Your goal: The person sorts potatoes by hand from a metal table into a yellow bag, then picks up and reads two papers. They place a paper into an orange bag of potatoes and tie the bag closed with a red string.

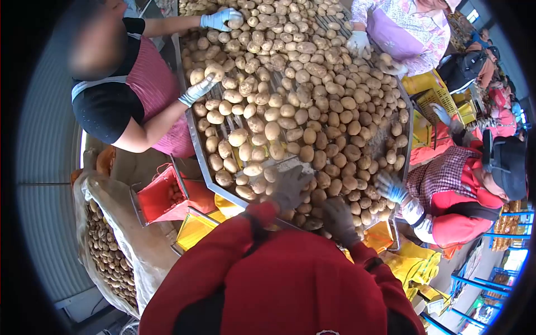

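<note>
Many potatoes (310,135) lie across a metal sorting table (199,160) with a raised edge. My left hand (291,188), in a dark grey glove, rests over the near part of the table with its fingers spread, beside a bare patch of metal. My right hand (339,222), gloved alike, reaches down among potatoes at the near edge. Its fingers look stretched out and touch the potatoes, and I see nothing held in them; the fingertips are partly hidden.
Co-workers' gloved hands work at the left, far and right sides. A red bin (162,195) with potatoes and a yellow bin (196,228) stand below the left edge. A large sack of potatoes (109,248) is at lower left. Yellow crates (430,100) stand beyond the right side.
</note>
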Demonstrator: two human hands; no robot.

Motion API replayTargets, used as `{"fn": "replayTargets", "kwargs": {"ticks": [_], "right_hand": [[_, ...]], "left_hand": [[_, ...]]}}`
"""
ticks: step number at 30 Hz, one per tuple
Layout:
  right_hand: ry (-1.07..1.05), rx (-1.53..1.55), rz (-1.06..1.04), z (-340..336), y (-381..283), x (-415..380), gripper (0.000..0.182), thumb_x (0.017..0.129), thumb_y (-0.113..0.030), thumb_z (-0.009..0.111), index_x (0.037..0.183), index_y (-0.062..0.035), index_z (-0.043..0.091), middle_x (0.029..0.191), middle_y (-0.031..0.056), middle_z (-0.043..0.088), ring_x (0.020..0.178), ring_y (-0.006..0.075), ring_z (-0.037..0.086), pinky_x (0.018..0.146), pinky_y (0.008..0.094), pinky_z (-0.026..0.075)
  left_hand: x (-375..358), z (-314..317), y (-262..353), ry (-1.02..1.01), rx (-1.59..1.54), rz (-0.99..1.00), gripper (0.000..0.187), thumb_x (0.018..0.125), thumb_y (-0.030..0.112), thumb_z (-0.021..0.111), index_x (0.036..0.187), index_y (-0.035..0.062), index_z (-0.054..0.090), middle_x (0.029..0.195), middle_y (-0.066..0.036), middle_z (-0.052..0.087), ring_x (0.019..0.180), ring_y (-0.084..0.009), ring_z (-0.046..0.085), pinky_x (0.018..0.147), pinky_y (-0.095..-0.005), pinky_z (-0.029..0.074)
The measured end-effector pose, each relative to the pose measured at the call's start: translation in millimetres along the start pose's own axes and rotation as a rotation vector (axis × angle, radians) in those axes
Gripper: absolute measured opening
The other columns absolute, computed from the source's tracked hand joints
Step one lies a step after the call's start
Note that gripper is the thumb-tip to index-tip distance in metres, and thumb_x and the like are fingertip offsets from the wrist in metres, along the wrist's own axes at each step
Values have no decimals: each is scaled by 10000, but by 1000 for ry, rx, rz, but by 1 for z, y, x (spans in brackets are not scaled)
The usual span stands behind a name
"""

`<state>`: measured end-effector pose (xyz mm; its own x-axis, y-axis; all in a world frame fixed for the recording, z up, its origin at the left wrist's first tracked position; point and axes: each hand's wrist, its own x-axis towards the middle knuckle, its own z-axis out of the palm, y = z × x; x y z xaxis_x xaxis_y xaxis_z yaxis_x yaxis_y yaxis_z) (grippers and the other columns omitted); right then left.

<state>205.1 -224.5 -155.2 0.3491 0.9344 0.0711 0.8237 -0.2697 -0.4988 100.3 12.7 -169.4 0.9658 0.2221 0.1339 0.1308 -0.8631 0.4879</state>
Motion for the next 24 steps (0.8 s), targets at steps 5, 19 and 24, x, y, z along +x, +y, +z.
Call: {"fn": "replayTargets", "kwargs": {"ticks": [5, 19, 24], "right_hand": [[248, -86, 33, -21, 33, 109, 449, 897, -126, 660, 1342, -108, 604, 1347, 172, 606, 1218, 397, 585, 1002, 503, 496], [112, 7, -102, 43, -12, 183, 369, 900, -286, 648, 1210, -86, 661, 1092, 132, 696, 1016, 366, 640, 885, 510, 488], [-163, 66, -292, 19, -56, 251, 230, 866, -266, 709, 1039, -116, 683, 1075, 94, 691, 949, 336, 661, 869, 498, 513]], "left_hand": [[-23, -19, 10, 107, -205, -12, 527, 875, 351, 705, 1347, 142, 601, 1373, -212, 555, 1289, -420, 522, 1083, -537, 416], [-87, -62, -132, 323, 259, -443, 494, 937, 259, 637, 1375, 43, 564, 1454, -212, 543, 1313, -404, 522, 1103, -523, 393], [-88, -53, -141, 406, 195, -460, 469, 908, 249, 676, 1341, 104, 567, 1404, -151, 558, 1266, -369, 548, 1072, -507, 410]]}}
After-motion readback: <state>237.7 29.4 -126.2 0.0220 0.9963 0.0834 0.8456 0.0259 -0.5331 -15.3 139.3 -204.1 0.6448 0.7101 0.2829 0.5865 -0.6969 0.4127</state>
